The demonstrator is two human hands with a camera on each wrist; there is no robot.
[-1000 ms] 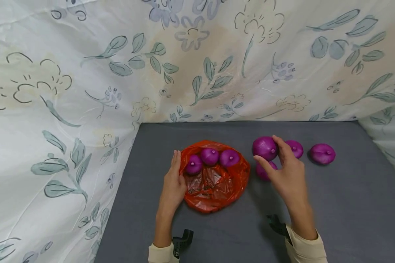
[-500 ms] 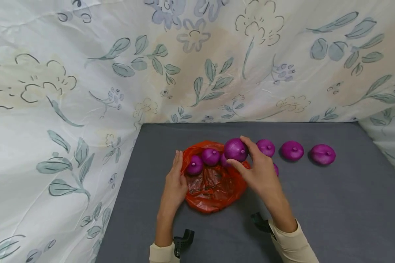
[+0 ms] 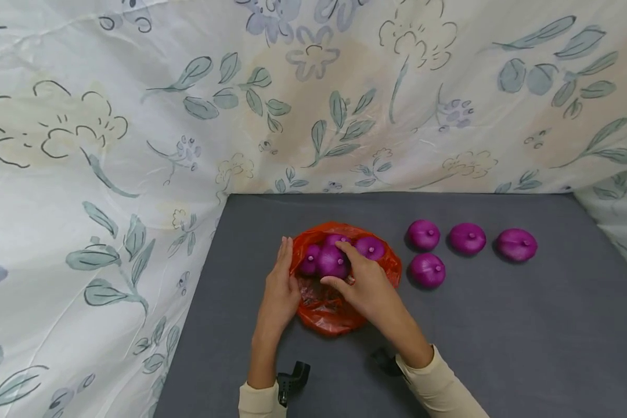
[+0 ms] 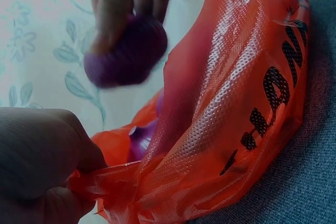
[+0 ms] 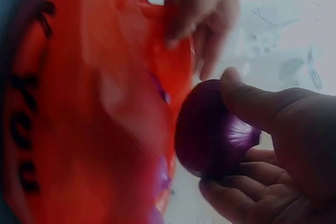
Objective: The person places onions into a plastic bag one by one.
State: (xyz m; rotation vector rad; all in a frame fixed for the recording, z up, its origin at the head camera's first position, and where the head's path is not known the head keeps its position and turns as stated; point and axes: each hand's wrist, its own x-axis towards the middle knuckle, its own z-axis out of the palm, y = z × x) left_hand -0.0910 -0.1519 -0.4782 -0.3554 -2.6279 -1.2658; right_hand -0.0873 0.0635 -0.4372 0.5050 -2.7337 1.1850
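Note:
An orange-red plastic bag (image 3: pixel 326 326) with black lettering lies with its mouth spread open. My left hand (image 3: pixel 279 296) grips its left rim; the left wrist view shows the rim pinched between thumb and fingers (image 4: pixel 79 150). Over the mouth, my right hand (image 3: pixel 371 287) holds a purple onion (image 3: pixel 332 264) between thumb and fingertips. The right wrist view has this onion (image 5: pixel 210 129) beside the bag's edge. Inside, toward the back, sit three more onions, among them a left one (image 3: pixel 309 261) and a right one (image 3: pixel 370 248); the held onion partly covers the middle one.
Several loose onions stand right of the bag on the dark grey tabletop (image 3: pixel 501 342): a back row ending with one at the far right (image 3: pixel 516 245), and a nearer one (image 3: pixel 427 270). Floral cloth (image 3: pixel 345 116) hangs behind and at the left.
My right hand has carried the onion leftward from beside the loose onions to above the bag's mouth. My left hand has stayed at the bag's left rim.

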